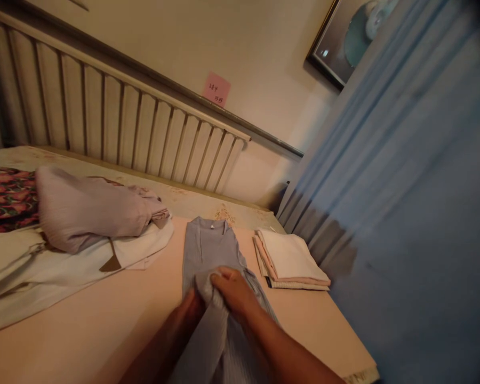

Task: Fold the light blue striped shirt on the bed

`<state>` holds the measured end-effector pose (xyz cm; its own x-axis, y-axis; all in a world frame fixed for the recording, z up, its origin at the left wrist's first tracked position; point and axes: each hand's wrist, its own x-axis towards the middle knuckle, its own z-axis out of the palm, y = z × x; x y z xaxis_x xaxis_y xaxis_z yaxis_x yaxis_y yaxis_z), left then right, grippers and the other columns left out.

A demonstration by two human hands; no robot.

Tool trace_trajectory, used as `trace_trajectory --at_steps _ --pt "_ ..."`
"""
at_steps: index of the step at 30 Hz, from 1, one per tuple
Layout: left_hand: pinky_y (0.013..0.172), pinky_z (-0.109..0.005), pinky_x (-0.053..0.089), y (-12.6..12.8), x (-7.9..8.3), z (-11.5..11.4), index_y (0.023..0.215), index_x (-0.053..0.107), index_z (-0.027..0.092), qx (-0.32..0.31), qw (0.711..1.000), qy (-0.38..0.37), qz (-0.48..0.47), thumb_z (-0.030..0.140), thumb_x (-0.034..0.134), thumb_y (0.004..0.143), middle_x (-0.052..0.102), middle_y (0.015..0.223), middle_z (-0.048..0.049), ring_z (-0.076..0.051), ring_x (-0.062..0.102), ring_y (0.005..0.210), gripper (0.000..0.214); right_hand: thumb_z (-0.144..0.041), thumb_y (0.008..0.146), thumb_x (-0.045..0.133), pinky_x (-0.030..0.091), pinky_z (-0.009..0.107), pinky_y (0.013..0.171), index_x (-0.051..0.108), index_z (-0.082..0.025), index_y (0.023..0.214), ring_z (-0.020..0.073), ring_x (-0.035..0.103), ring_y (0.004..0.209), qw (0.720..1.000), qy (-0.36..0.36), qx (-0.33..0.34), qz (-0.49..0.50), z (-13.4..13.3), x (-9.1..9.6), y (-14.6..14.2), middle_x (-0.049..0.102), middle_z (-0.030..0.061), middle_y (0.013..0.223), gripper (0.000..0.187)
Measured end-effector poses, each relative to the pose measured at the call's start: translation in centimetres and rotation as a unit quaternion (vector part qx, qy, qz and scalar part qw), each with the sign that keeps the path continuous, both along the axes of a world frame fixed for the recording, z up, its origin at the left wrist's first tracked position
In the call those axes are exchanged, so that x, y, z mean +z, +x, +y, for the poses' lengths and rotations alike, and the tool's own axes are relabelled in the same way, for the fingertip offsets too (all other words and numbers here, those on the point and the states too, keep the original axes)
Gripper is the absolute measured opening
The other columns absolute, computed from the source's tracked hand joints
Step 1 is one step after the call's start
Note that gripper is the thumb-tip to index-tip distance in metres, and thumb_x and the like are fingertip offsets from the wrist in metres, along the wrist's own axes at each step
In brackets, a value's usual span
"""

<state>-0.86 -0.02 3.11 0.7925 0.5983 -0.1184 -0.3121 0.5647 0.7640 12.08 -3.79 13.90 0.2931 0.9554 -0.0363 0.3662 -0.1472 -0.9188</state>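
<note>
A grey-blue garment (214, 248), its collar end pointing away from me, lies lengthwise on the pink surface (144, 320). Both hands are at its middle, where the cloth is gathered and lifted. My right hand (234, 290) pinches a fold of it between thumb and fingers. My left hand (194, 304) is closed against the same bunched cloth from the other side; its fingers are partly hidden and dark. The near part of the garment hangs toward me between my forearms.
To the right sits a folded stack of cloths (292, 256), white on top. Left lies a heap with a mauve garment (92, 208), white clothing (64, 277) and a red floral cloth (10, 197). A radiator (124, 122) stands behind; a blue curtain (408, 213) hangs at right.
</note>
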Motion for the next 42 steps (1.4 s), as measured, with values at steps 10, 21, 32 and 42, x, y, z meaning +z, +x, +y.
trace_trajectory --at_steps 10,21,32,42 --pt "0.051 -0.027 0.047 -0.8 0.9 0.2 0.092 0.07 0.015 -0.089 0.992 -0.062 0.069 0.061 0.068 0.075 0.069 0.062 -0.0065 -0.017 0.059 0.05 0.05 -0.021 0.08 0.054 0.043 0.021 0.058 0.065 -0.02 0.087 0.012 0.062 0.061 0.978 -0.069 0.019 -0.198 -0.2 -5.4 6.3 0.064 -0.0038 0.068 0.013" --pt "0.043 -0.023 0.033 -1.3 0.6 1.8 0.088 0.072 0.011 -0.04 0.994 0.029 0.101 0.064 0.065 0.074 0.059 0.049 -0.0018 -0.011 0.046 0.041 0.055 -0.018 0.084 0.054 0.038 0.029 0.085 0.063 -0.018 0.102 0.0234 0.059 0.101 0.857 -0.104 -0.122 -0.49 1.8 -9.8 16.8 0.067 0.0116 0.105 0.021" --pt "0.042 -0.021 0.026 -3.6 2.7 3.5 0.077 0.069 0.015 -0.022 0.992 0.11 0.05 0.047 0.059 0.086 0.054 0.049 0.0018 -0.009 0.041 0.042 0.035 -0.017 0.077 0.061 0.039 0.023 0.069 0.07 -0.018 0.083 0.0176 0.064 0.083 0.871 -0.182 -0.066 -0.452 1.6 -9.2 19.8 0.072 0.0052 0.085 0.011" --pt "0.047 -0.022 0.034 -3.5 1.9 3.8 0.088 0.072 0.014 -0.04 0.998 -0.008 0.054 0.041 0.073 0.073 0.067 0.067 -0.0045 -0.012 0.051 0.049 0.031 -0.019 0.088 0.046 0.043 0.021 0.069 0.072 -0.017 0.094 0.0146 0.066 0.077 0.89 -0.119 -0.051 -0.438 12.5 -6.1 22.6 0.074 0.0057 0.086 0.027"
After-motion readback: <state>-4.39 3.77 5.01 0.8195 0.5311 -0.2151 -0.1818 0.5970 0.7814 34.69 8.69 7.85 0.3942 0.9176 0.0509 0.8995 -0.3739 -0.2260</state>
